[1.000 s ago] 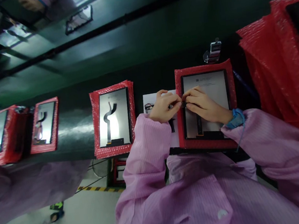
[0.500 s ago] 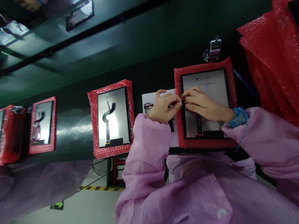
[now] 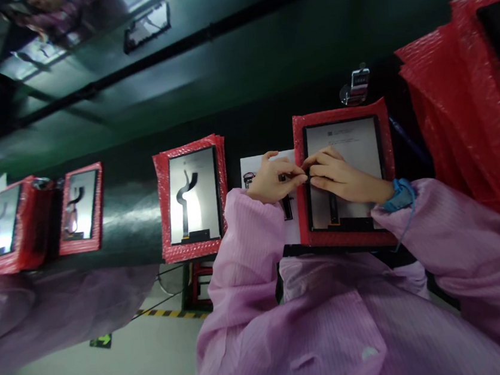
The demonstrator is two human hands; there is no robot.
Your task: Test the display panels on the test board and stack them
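In front of me a display panel lies back side up on a red bubble-wrap sheet. Its black flex cable rises from the lower edge and passes out of sight under my right hand. My left hand meets the right one above the panel's left edge. Thumb and fingers of both hands are pinched together there. Whatever lies between the fingertips is small, dark and mostly covered. A printed white sheet shows partly beneath my left hand.
Left of me another panel with a curled flex cable rests on red bubble wrap. More wrapped panels are farther left, near a co-worker's sleeve. A metal tally counter stands behind. Red bubble-wrap bags are piled at right.
My left fingers have spread slightly, while both hands stay at the panel's left edge. The view has shifted a little, and a co-worker's hand now shows at far left.
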